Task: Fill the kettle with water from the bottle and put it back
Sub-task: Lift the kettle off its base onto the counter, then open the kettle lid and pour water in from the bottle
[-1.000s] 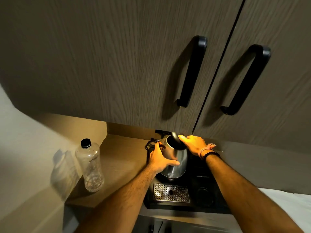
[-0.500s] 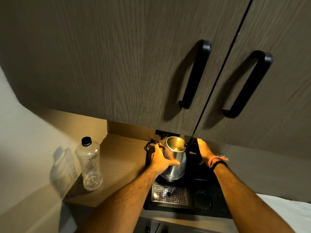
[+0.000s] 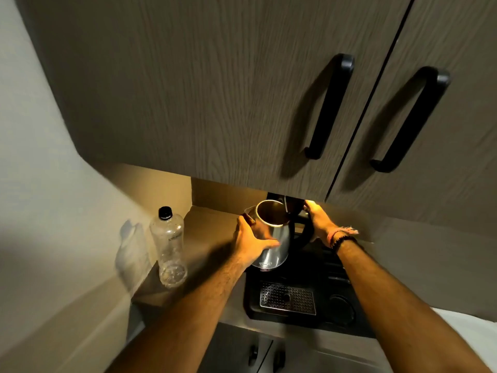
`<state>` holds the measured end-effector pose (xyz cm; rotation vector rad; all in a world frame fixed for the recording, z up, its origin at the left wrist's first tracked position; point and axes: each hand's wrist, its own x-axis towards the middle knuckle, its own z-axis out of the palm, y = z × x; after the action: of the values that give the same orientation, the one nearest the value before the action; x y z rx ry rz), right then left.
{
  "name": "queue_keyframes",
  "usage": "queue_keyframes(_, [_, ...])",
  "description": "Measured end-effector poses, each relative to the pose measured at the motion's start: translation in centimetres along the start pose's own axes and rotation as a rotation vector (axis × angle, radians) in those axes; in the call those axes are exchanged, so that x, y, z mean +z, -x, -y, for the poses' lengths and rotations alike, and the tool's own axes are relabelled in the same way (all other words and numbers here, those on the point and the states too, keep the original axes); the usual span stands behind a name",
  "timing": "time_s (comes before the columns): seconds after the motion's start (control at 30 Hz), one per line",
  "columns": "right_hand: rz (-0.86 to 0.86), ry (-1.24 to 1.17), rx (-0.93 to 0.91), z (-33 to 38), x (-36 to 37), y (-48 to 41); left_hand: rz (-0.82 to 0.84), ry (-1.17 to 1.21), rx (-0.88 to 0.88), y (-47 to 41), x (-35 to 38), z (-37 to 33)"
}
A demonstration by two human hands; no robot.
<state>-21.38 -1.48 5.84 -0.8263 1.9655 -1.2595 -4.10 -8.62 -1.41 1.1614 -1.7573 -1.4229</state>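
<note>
Nearest, a metal grille (image 3: 287, 298) lies in a black tray (image 3: 347, 323). Beyond it the left hand (image 3: 251, 242) wraps its fingers around the steel kettle (image 3: 273, 232), lid open. The right hand (image 3: 318, 222) curls around the kettle's black handle. The capped bottle (image 3: 169, 246) stands left on the counter (image 3: 209, 232).

A: Overhead clearance? 
B: Restricted. The upper cabinet (image 3: 215, 90) overhangs the counter (image 3: 209, 238); the kettle (image 3: 271, 238) rim sits just beneath its lower edge.

A: Lateral access? 
B: The bottle (image 3: 169, 246) stands near the counter's left edge by the wall (image 3: 40, 211). Bare counter lies between bottle and kettle.
</note>
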Motion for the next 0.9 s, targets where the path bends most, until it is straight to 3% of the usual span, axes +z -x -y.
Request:
queue_keyframes(0.1, [0.133,-0.048,-0.113,1.1,3.1,0.3,-0.065,-0.013,-0.040,0.3,-2.8,1.1])
queue_keyframes(0.27, [0.280,-0.071,-0.112,1.4,8.3,-0.4,-0.199,-0.098,-0.082,0.9,-6.8,3.7])
queue_keyframes(0.47, [0.369,-0.004,-0.105,-0.3,11.7,-1.3,-0.264,-0.048,-0.157,2.1,-7.8,6.8])
queue_keyframes(0.73, [0.393,0.166,-0.229,-2.0,12.7,-2.0,-0.248,-0.055,-0.201,3.2,-7.7,7.6])
queue_keyframes(0.83, [0.425,0.196,-0.179,-1.9,12.4,-1.7,-0.231,-0.181,-0.217,4.4,-8.1,6.2])
queue_keyframes(0.9, [0.449,0.200,-0.133,-1.4,12.0,-1.5,-0.320,-0.410,-0.179,6.0,-8.8,4.7])
